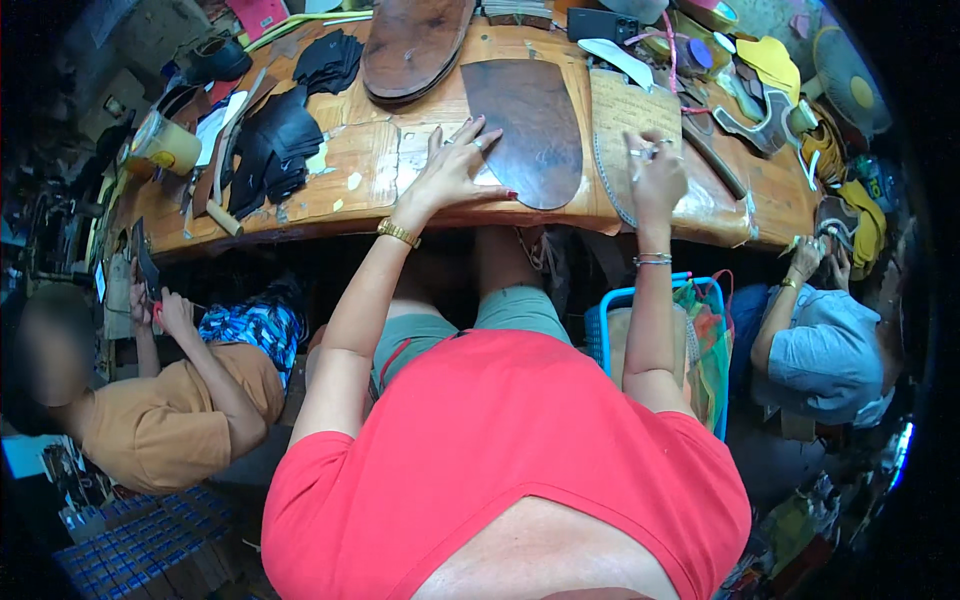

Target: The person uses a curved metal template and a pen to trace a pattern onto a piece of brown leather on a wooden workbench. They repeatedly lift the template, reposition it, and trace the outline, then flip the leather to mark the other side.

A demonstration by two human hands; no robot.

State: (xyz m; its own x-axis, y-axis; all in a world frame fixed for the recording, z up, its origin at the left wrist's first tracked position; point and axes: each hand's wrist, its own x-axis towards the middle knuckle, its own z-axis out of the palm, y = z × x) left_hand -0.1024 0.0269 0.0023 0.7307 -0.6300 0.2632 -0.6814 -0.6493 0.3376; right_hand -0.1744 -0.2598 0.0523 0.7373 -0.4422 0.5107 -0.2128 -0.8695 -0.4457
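Two pieces of sheet material lie before you on the wooden worktop (pixel 360 170), whose surface is scuffed, patched with pale glue or paint marks and worn at its near edge.

Your left hand (pixel 452 165) is spread flat, fingers fanned and extended, palm down on the worktop. Its fingertips rest on the left edge of the dark brown leather piece (pixel 530 130). That piece is smooth, matte, flat-topped at its far end and rounded at its near end, which reaches the front edge of the worktop. You grip nothing with this hand; it presses only. A gold bracelet (pixel 398 233) sits at the wrist.

Your right hand (pixel 655 175) is raised with the fingers curled inward into a loose fist, knuckles up. Something thin appears pinched at the fingertips, but I cannot tell what it is. The hand sits over the tan piece (pixel 625 110), a lighter, coarser-looking sheet with a toothed or stitched curved edge on its left side. Thin bangles (pixel 652 260) circle this wrist.

Further items noted:
- A large brown sole-shaped leather form (pixel 415 40), glossy and worn, at the far edge.
- Stacked black cut leather pieces (pixel 275 140), irregular in outline, to your left.
- A yellowish cup (pixel 165 145) at the left end.
- Yellow cut shapes (pixel 770 60) at the right end.

Other persons sit on either side of you: one in a tan shirt (pixel 170 420) on your left, one in a blue shirt (pixel 825 350) on your right.
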